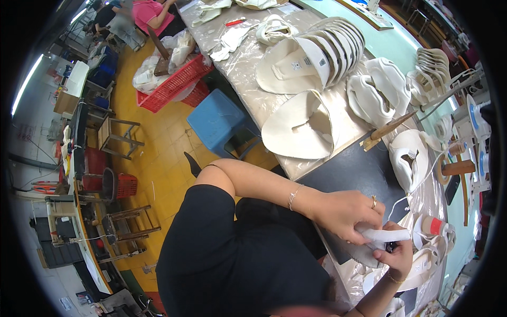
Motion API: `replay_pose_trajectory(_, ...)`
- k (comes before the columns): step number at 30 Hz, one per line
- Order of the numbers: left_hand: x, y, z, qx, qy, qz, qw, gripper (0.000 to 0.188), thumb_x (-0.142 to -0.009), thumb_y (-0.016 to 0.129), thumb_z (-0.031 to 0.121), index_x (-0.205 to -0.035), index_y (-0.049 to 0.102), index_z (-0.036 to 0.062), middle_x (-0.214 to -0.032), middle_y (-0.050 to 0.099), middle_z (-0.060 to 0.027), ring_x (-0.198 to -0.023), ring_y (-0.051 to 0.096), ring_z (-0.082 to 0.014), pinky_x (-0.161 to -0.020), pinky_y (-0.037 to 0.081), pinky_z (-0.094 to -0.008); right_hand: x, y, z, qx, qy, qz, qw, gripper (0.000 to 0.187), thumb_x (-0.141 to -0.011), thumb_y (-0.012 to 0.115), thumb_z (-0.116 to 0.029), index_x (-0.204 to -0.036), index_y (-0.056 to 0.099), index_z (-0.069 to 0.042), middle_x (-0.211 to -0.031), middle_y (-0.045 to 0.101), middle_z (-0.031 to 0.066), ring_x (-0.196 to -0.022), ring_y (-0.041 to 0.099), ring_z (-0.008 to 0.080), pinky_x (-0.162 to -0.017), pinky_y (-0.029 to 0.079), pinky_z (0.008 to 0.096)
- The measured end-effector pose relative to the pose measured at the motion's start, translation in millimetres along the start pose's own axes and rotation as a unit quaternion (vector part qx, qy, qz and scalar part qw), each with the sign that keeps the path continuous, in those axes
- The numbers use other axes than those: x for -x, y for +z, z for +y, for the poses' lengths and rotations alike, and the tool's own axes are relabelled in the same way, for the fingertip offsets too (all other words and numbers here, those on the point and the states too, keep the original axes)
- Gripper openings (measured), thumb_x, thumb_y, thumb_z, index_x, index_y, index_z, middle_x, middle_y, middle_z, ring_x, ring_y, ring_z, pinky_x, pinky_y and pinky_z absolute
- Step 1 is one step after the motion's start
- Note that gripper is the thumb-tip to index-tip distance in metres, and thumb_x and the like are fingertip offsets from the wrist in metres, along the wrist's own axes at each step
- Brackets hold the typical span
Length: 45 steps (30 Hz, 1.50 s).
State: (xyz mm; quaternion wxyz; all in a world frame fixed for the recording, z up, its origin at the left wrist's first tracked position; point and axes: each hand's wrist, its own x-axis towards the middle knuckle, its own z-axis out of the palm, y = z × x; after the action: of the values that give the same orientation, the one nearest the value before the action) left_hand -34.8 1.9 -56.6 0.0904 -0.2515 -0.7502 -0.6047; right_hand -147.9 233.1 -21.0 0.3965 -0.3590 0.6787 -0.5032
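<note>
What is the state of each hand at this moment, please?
Left hand: closed, fingers pinching the white piece.
Right hand: closed, holding the same piece.

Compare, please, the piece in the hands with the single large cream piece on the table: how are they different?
The held piece is between the left hand and right hand; the cream piece lies on the table, untouched. The held piece looks white and narrow where it shows, partly covered; the cream piece shows a broad, curved form. Both are pale.

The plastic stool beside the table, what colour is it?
The stool is blue, seen best in the head view.
</note>
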Motion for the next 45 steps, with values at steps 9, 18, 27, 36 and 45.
replay_pose_trajectory(9, -1, -4, -3, 0.001, -0.044, 0.096, 0.994, 0.018, -0.077, 0.078, 0.009, -0.091, 0.07, 0.0006, -0.094, 0.064, -0.009, -0.073, 0.063, -0.0178, -0.06, 0.05, -0.0294, -10, -16, 13, 0.072, 0.008, 0.006, 0.997, 0.049, -0.068, 0.086, -0.041, -0.095, 0.07, -0.003, -0.088, 0.065, 0.0064, -0.081, 0.061, 0.018, -0.073, 0.046, 0.0329)
replay_pose_trajectory(18, -12, -14, 2, 0.252, -0.278, 0.102, 0.921, 0.022, -0.093, 0.07, 0.015, -0.109, 0.07, -0.0003, -0.096, 0.07, -0.0035, -0.088, 0.063, -0.0079, -0.079, 0.05, -0.0241, -15, -10, -15, 0.25, -0.107, 0.193, 0.943, 0.048, -0.078, 0.083, -0.031, -0.112, 0.061, -0.007, -0.107, 0.06, 0.0031, -0.09, 0.057, 0.0141, -0.073, 0.046, 0.0283)
replay_pose_trajectory(27, -15, -14, 13, 0.268, -0.234, 0.05, 0.933, 0.031, -0.093, 0.062, 0.017, -0.114, 0.067, -0.006, -0.113, 0.065, -0.0105, -0.105, 0.06, -0.017, -0.092, 0.047, -0.0316, 20, 39, -70, 0.424, -0.104, 0.25, 0.864, 0.029, -0.075, 0.08, -0.015, -0.1, 0.07, -0.005, -0.091, 0.057, 0.0066, -0.066, 0.062, 0.0219, -0.057, 0.049, 0.031)
replay_pose_trajectory(36, -16, -8, 31, 0.172, -0.236, 0.036, 0.956, 0.042, -0.086, 0.067, 0.02, -0.117, 0.061, -0.0075, -0.116, 0.061, -0.0131, -0.106, 0.06, -0.0208, -0.095, 0.046, -0.0339, 20, 54, -72, 0.526, -0.12, 0.271, 0.797, 0.026, -0.07, 0.078, -0.013, -0.093, 0.07, -0.006, -0.08, 0.055, 0.0013, -0.057, 0.058, 0.0152, -0.046, 0.043, 0.0302)
replay_pose_trajectory(45, -18, -6, 35, 0.191, -0.158, 0.024, 0.968, 0.033, -0.093, 0.063, 0.005, -0.125, 0.061, -0.0015, -0.116, 0.065, -0.0073, -0.104, 0.061, -0.0129, -0.091, 0.049, -0.0291, 23, 63, -74, 0.528, -0.082, 0.291, 0.794, 0.016, -0.07, 0.073, -0.011, -0.085, 0.07, -0.008, -0.079, 0.054, -0.0014, -0.056, 0.055, 0.0115, -0.045, 0.039, 0.0284)
